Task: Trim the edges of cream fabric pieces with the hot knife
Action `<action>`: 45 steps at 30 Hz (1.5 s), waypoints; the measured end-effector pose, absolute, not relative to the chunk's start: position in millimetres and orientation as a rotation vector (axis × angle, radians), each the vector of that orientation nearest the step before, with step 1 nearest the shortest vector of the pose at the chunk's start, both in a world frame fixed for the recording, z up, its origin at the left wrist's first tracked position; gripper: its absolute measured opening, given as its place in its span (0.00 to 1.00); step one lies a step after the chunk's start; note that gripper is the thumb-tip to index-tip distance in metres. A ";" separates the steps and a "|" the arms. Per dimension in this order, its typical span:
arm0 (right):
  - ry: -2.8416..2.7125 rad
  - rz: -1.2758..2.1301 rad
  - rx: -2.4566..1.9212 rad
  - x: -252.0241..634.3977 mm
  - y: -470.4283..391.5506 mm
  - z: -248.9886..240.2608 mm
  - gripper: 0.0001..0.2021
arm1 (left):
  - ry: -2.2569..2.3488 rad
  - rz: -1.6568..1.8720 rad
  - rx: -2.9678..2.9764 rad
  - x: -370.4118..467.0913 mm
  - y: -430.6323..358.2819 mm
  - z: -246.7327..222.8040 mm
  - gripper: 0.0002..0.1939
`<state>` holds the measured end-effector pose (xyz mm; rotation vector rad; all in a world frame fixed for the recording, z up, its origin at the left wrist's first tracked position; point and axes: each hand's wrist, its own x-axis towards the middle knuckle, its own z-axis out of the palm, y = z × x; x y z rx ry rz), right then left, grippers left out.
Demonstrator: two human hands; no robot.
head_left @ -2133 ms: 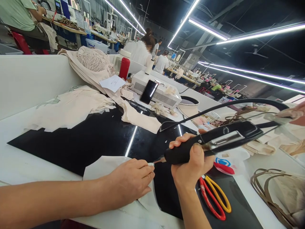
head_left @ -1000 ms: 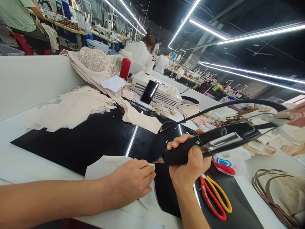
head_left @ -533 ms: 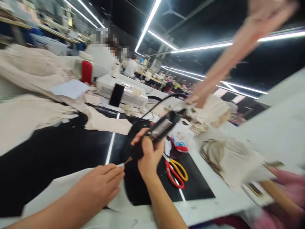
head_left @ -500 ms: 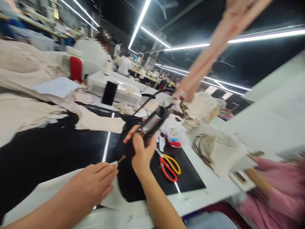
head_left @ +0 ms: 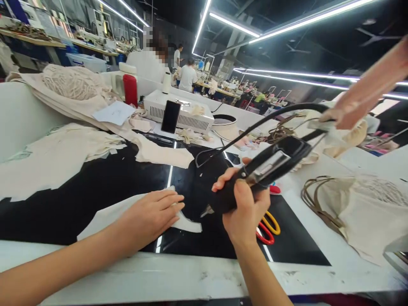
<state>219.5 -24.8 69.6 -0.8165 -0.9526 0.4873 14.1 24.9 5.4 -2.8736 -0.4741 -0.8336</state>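
My left hand [head_left: 153, 216] lies flat, fingers stretched out, on a cream fabric piece [head_left: 111, 212] with a curved, pointed end. Part of that piece is hidden under the palm. My right hand [head_left: 244, 204] is wrapped round a black corded handheld tool [head_left: 277, 163] with a silver plate on its side. The tool's small metal tip [head_left: 208, 211] points left and down, just right of the fabric and apart from it. Scissors [head_left: 267, 229] with red and yellow handles lie behind my right wrist, their blades hidden.
A black mat [head_left: 204, 242] covers much of the white table [head_left: 178, 276]. Cream fabric stacks [head_left: 54, 157] lie left; a vented white box [head_left: 178, 112], phone [head_left: 171, 117] and red bottle [head_left: 130, 90] stand behind. A black cord [head_left: 255, 125] and peach-coloured strip [head_left: 372, 87] rise right.
My right hand has drawn the tool away to the right, its tip leaving the side of my left fingers. My left hand stays on the fabric. The view has levelled and turned.
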 end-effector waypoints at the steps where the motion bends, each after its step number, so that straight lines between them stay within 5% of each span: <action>1: -0.946 0.479 -0.816 219.7 -27.6 69.9 0.17 | -0.442 -0.863 -2.898 16.3 20.1 6.3 0.13; 45: -0.949 0.455 -0.788 214.7 -42.0 67.6 0.20 | -0.320 -0.864 -3.009 34.8 -6.8 -8.8 0.11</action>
